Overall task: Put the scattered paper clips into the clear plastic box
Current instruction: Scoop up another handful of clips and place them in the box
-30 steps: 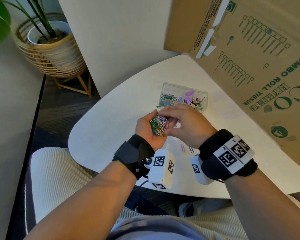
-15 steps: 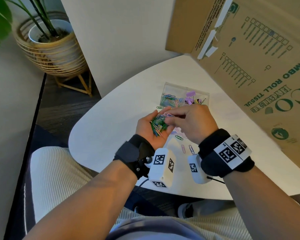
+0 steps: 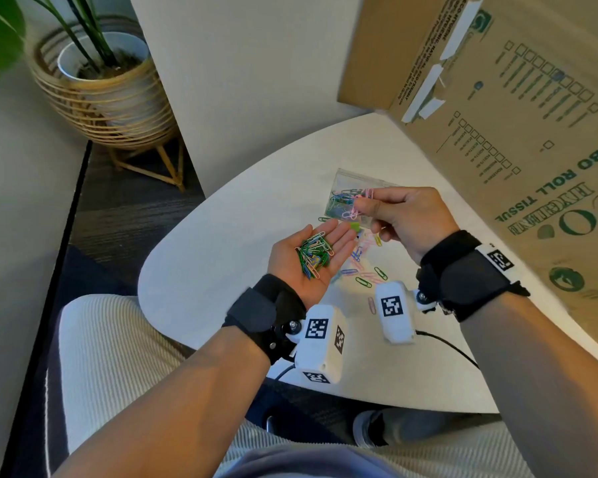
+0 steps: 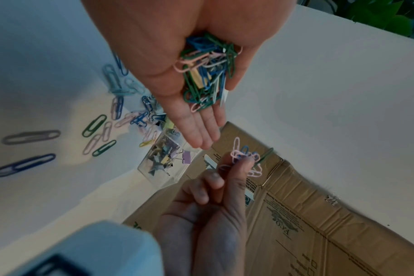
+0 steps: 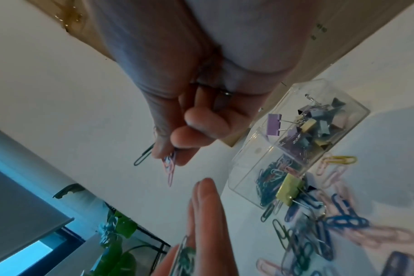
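Left hand (image 3: 316, 262) flat and palm up over the near part of the white table (image 3: 221, 243), carrying a heap of paper clips (image 3: 314, 254) on straight fingers; right hand (image 3: 409, 215) raised above the clear plastic box (image 5: 303, 130), pinching a few pink clips (image 3: 359, 201) between thumb and forefinger. More loose clips (image 3: 366, 270) scattered on the table nearer than the box, partly hidden by both hands, with binder clips (image 5: 314, 127) in its other compartment. Big cardboard box (image 3: 518, 115) standing at the far right, potted plant (image 3: 101, 81) in a woven basket on the dark floor at the far left.

White table (image 3: 221, 257) with clips (image 3: 363, 281), box (image 3: 346, 188)
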`<state>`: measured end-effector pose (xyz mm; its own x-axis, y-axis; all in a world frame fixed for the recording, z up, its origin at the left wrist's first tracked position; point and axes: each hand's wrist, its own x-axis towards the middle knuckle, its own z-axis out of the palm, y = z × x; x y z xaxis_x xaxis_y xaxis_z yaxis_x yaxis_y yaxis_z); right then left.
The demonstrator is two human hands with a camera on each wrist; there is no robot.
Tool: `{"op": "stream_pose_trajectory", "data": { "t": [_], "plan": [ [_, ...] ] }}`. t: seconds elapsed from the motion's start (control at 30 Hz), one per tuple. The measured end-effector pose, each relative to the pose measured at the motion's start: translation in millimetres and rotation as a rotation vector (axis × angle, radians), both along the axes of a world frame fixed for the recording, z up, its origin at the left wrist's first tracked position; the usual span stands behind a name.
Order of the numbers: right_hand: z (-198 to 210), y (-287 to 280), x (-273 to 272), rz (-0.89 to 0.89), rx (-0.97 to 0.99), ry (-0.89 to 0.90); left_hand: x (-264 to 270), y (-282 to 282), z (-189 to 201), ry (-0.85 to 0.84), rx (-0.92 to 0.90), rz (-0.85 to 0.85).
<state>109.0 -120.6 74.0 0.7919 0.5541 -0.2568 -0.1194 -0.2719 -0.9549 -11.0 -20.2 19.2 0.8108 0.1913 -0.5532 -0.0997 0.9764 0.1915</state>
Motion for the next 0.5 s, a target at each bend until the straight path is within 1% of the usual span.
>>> {"op": "stream_pose_trajectory", "data": {
  "t": [0.1, 0.23, 0.3, 0.37, 0.4, 0.43, 0.5],
  "plan": [
    [-0.9, 12.7, 17.4, -0.083, -0.041, -0.011, -1.4, 2.2, -1.6, 0.006, -0.006, 0.007],
    [-11.9, 31.0, 37.3, -0.128, -0.222, -0.172, -4.7, 2.1, -7.2, 0.011, -0.01, 0.02],
    [-18.9, 38.2, 42.5, -0.106, -0.351, -0.242, -6.2, 2.5, -9.7, 0.015, -0.021, 0.036],
    [-25.9, 41.2, 44.3, -0.017, -0.532, -0.3, -6.5, 3.8, -12.5, 0.019, -0.024, 0.053],
    [-29.4, 40.9, 44.5, 0.015, -0.592, -0.329, -6.8, 4.8, -13.3, 0.019, -0.023, 0.059],
    [-31.2, 39.5, 44.1, 0.017, -0.61, -0.353, -7.2, 5.6, -12.9, 0.022, -0.022, 0.061],
    [-29.2, 34.1, 38.6, -0.023, -0.539, -0.397, -7.0, 7.7, -12.4, 0.029, -0.014, 0.065]
  ]
}}
